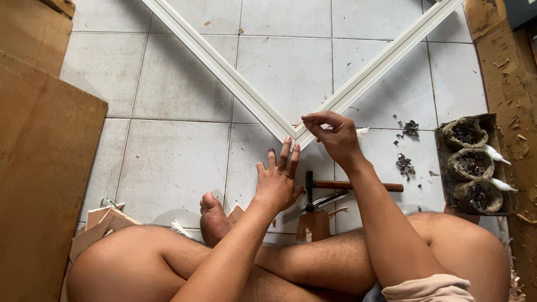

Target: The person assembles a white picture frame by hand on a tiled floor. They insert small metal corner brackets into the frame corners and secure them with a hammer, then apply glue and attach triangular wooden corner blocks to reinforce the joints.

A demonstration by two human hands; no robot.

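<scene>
at frame corner (295,136): l hand (278,182) flat, r hand (335,136) pinching.

The frame (263,106) is made of white moulded strips with grooves running along their length. Two of them lie flat on the pale tiled floor (173,162) and meet in a mitred corner that points toward 6 o'clock. One strip runs off toward 11 o'clock and the other toward 1 o'clock, both passing out of view at the top. The left hand (278,180) lies flat just below the corner, fingertips touching its tip. The right hand (334,134) is at the corner's 3 o'clock side, fingers pinched together over the joint; what they pinch is too small to tell.
</scene>
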